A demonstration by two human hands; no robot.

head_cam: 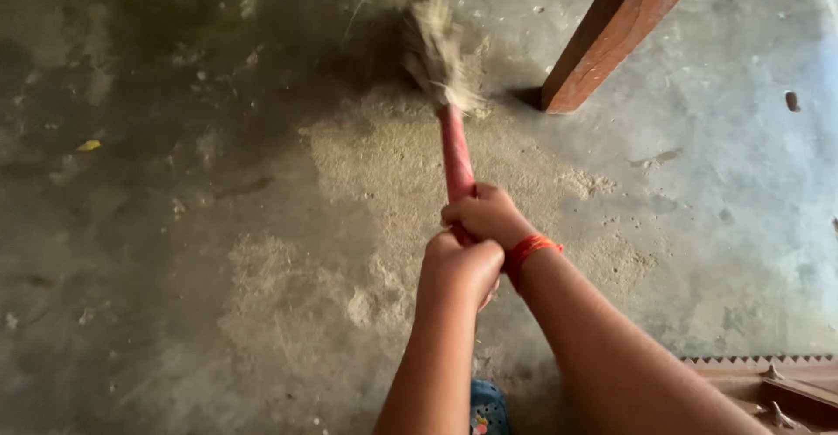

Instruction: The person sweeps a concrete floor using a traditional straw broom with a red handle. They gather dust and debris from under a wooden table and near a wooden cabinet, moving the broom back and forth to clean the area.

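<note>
- Both hands clenched on the broom [454, 151] handle, red, stacked one behind the other.
- Right hand [485, 215] further up the handle, toward the bristles; orange thread band [528, 250] on that wrist.
- Left hand [460, 269] just behind it, touching, fist tight around the handle end.
- Bristles down on the floor [175, 226], blurred, at the far edge of a sawdust [384, 173] patch.
- Sawdust spread pale across the grey concrete, from bristles back toward the hands.
- Wooden leg [615, 29], reddish-brown, stands tilted just right of the bristles, not touching.
- Carved wood piece [768, 383] at lower right corner.
- Blue shoe [487, 407] below the forearms.
</note>
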